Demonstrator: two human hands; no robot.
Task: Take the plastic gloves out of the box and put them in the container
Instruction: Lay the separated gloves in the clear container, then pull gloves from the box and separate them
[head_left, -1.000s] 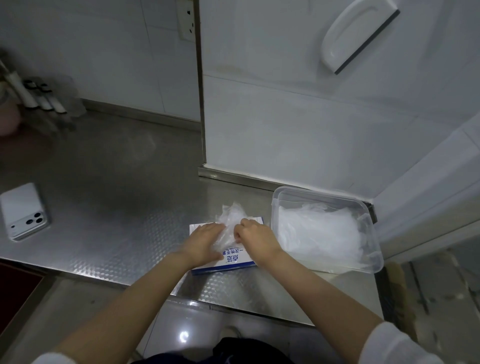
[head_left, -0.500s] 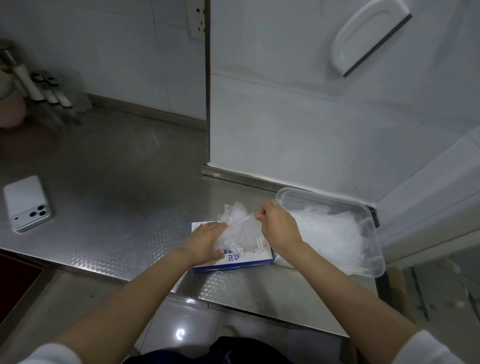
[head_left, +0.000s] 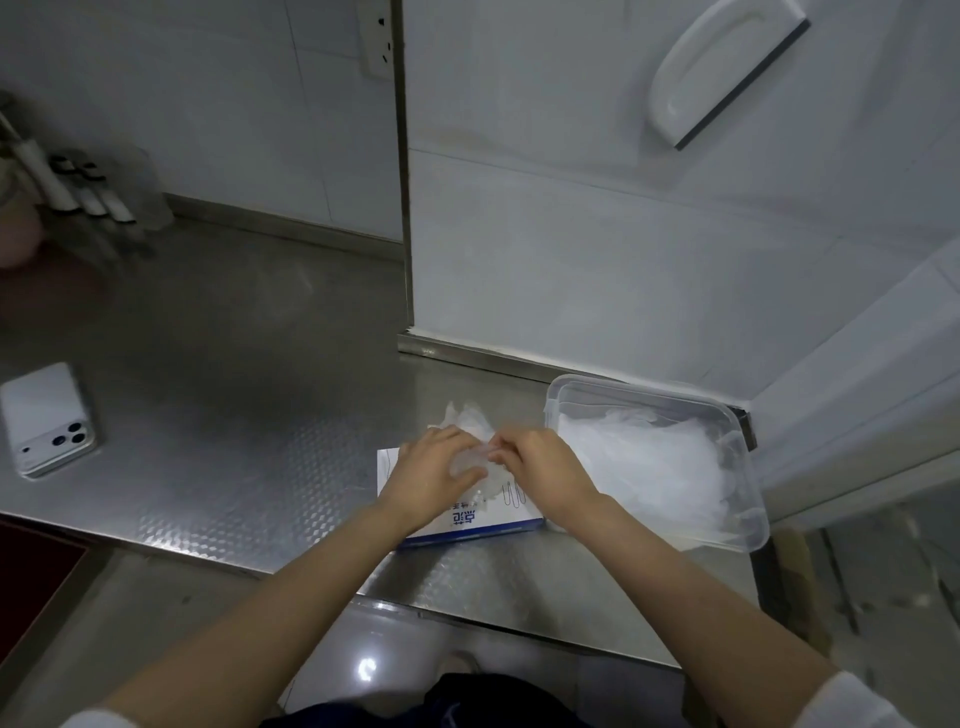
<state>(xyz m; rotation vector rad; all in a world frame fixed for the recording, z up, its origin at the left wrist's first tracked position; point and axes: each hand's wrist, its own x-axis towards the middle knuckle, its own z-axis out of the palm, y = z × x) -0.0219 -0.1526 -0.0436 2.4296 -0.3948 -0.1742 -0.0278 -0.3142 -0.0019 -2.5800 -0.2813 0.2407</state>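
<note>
right hand (head_left: 540, 470) | back from container (head_left: 756, 514) | pinching gloves (head_left: 467, 415) over box (head_left: 483, 519)

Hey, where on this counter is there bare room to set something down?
The widest bare counter lies between the phone and the box, running back to the wall. A narrower strip runs along the front edge, in front of the box. The right end is crowded: left hand and right hand grip gloves over the box, close beside the container.
</note>
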